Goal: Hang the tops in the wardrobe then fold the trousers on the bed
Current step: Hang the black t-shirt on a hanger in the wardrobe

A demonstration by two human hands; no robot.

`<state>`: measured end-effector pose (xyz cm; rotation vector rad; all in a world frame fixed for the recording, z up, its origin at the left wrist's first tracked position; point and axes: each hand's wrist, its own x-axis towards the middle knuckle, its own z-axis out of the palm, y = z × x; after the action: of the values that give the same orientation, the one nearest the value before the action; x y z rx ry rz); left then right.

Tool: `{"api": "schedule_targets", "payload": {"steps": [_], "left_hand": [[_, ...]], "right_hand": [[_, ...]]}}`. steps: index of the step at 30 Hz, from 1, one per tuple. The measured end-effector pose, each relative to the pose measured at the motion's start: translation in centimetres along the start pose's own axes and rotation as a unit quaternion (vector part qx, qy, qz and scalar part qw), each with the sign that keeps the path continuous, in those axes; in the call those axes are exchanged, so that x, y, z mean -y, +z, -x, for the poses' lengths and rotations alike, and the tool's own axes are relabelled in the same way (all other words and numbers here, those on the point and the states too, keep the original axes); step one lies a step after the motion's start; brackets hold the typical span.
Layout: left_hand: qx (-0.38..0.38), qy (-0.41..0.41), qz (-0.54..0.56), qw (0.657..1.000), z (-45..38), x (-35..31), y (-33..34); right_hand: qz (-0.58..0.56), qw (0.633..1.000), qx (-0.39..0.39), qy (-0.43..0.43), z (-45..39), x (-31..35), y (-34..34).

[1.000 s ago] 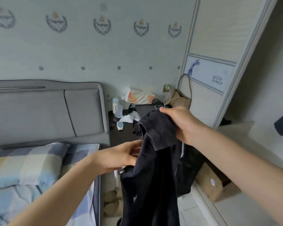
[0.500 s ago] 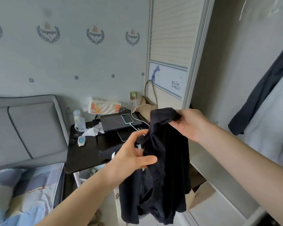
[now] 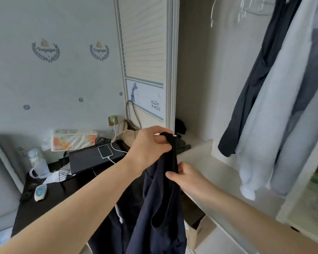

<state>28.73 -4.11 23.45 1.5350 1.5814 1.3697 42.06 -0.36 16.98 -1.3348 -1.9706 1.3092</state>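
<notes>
In the middle of the frame, the left hand (image 3: pixel 151 145) had its grip curled tight round the top edge of a dark top (image 3: pixel 160 208), holding it up. Just below and to the right, the right hand (image 3: pixel 188 178) pinched the same top between thumb and fingers. The top hung down to the bottom edge, in front of the open wardrobe (image 3: pixel 200 70). On the right, a dark shirt (image 3: pixel 250 99) and a pale shirt (image 3: pixel 275 114) hung inside. At the left, a phone (image 3: pixel 105 151) lay on the black bench (image 3: pixel 44 202)
</notes>
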Motion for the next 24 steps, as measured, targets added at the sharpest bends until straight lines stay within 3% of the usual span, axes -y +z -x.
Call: {"api": "schedule_targets", "payload": {"steps": [3,6,9,12,14,16,18,19,21,24], "left_hand": [[-0.026,0.07,-0.112,0.991,-3.1,-0.2,0.2],[-0.077,0.081,-0.208,0.972,-6.3,1.3,-1.0],[-0.047,0.072,-0.307,0.948,-9.5,3.6,-2.2],[-0.038,0.087,-0.425,0.9,-13.0,5.0,-2.8],[-0.028,0.098,-0.43,0.897,-16.2,5.3,-3.6],[0.016,0.079,-0.363,0.928,-19.2,5.4,-4.6],[0.058,0.005,-0.144,0.988,-21.8,5.0,-5.2],[0.094,-0.059,0.002,0.994,-22.9,4.5,-5.3],[0.18,-0.168,0.2,0.948,-25.0,3.5,-5.4],[0.278,-0.22,0.245,0.902,-27.9,2.6,-4.7]], "right_hand": [[0.01,0.999,-0.034,-0.002,-1.9,-1.0,-1.4],[0.033,0.992,-0.123,-0.02,-3.8,-1.4,-3.7],[0.03,0.976,-0.204,-0.072,-5.7,-0.5,-6.0],[0.078,0.958,-0.243,-0.129,-7.8,1.9,-7.9],[0.127,0.946,-0.26,-0.143,-9.4,3.5,-9.0],[0.183,0.935,-0.27,-0.137,-11.0,4.9,-10.2],[0.258,0.922,-0.266,-0.112,-12.4,5.5,-11.8],[0.297,0.914,-0.261,-0.09,-13.1,5.6,-12.8],[0.332,0.904,-0.266,-0.033,-14.4,5.4,-14.6],[0.315,0.894,-0.317,0.01,-15.3,5.1,-16.6]]}}
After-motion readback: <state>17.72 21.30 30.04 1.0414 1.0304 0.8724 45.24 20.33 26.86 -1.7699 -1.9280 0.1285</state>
